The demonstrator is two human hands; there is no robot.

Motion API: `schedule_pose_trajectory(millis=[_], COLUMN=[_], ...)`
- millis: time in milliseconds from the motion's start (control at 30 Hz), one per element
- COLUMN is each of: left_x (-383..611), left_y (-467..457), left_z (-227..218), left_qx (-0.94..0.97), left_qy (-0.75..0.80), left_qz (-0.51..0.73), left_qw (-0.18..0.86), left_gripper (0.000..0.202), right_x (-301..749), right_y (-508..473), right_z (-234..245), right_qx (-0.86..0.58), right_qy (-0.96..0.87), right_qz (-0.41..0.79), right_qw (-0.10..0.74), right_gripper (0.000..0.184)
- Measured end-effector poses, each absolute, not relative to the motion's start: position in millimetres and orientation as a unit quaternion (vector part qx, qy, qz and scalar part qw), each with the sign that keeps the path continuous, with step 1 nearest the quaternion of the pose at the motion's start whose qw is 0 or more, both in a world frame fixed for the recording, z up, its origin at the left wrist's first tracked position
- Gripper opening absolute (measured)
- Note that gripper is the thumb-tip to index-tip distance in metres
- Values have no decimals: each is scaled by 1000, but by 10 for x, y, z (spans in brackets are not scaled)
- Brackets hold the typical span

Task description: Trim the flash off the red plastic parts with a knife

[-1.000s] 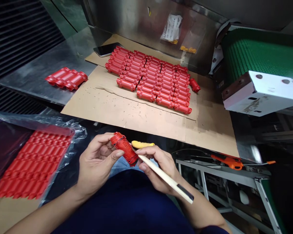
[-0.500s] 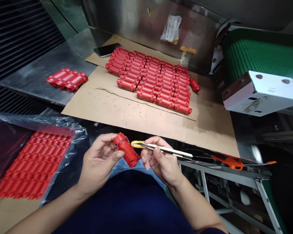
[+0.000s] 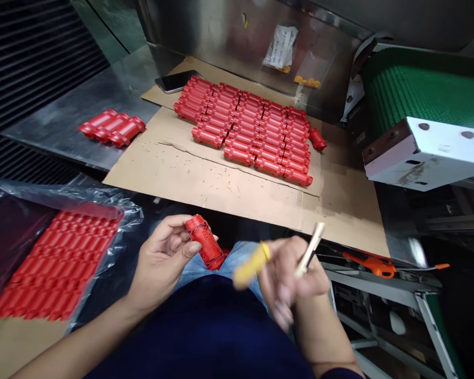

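Red ribbed plastic tube sitting at six o'clock, held snug in the curled left hand; right hand wrapping around a yellow-handled cutter, too blurry for telling how tight, near the tube, not touching it.

Nothing readable here tbh: the white paper slip in a clear plastic bag, way ahead of the left hand, has print, but it's too small to make out.
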State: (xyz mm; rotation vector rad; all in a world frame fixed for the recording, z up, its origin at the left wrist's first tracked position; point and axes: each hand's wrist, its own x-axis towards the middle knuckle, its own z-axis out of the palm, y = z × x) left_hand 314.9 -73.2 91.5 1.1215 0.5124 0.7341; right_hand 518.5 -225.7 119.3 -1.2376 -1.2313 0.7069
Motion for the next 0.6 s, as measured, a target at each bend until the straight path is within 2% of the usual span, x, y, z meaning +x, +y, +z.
schedule_pose_trajectory(millis=[100, 167, 233, 333, 400, 467, 500, 600], left_x=[3176, 3206, 3229, 3226, 3198, 3170, 3164, 3187], left_y=[-689, -677, -677, -684, -685, -691, -697, -716], left_z=[979, 1036, 1085, 1110, 1089, 1051, 1032, 1014], left_qx=[453, 423, 410, 407, 406, 419, 430, 432], left_qy=[235, 230, 229, 253, 243, 218, 213, 251], left_qz=[270, 208, 159, 127, 129, 166, 195, 285], left_qw=[816, 851, 869, 869, 871, 866, 856, 818], left_gripper=[43, 40, 34, 29, 45, 64, 64, 41], right_x=[5322, 5293, 5206, 5075, 5013, 4966, 4947, 4918], right_y=[-2284, -2228, -2131, -1993, -1948, -1945, -1956, -2023], right_z=[1285, 1331, 1350, 1325, 1282, 1239, 1225, 1242], right_qx=[-657, -674, -658, -605, -593, -595, -599, -644], right_qy=[-464, -425, -388, -324, -273, -239, -237, -329], right_qz=[196, 215, 299, 469, 527, 535, 521, 384], right_qw=[562, 564, 572, 556, 543, 550, 560, 574], right_gripper=[30, 17, 18, 36, 45, 48, 47, 32])
